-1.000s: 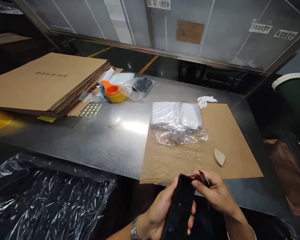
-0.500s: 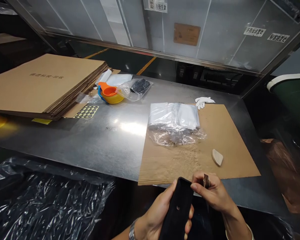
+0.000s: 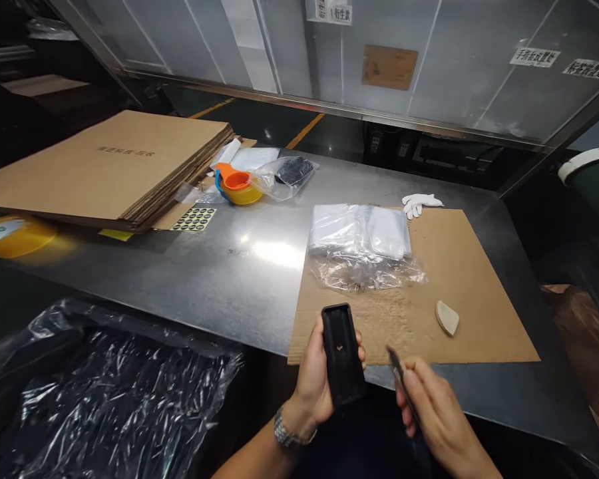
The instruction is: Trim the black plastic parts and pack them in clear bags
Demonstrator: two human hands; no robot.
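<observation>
A black, shallow rectangular part [image 3: 348, 372] with a raised rim and a small hole stands tilted up in my left hand [image 3: 313, 379], fingers wrapped around its sides. My right hand [image 3: 434, 402] is closed on a slim knife-like tool [image 3: 397, 364]. Its dark tip points up and away from me; motion blurs it, so its exact kind is unclear. Tool and black part are apart, both at the near edge of the cardboard sheet [image 3: 484, 299]. A pale, wedge-shaped pad [image 3: 447, 318] lies on that sheet, beyond my right hand.
Clear plastic bags [image 3: 359, 233] lie on the cardboard, a white glove [image 3: 422, 203] behind them. Stacked flat cartons [image 3: 104, 166], orange and yellow tape rings [image 3: 244, 191] and a sticker sheet [image 3: 194, 219] occupy the metal table's left. Black plastic film [image 3: 114, 392] covers something at lower left.
My left hand has raised the black part and turned its recessed face more toward me. My right hand has moved away from its rim, bringing the tool forward. The view has shifted left.
</observation>
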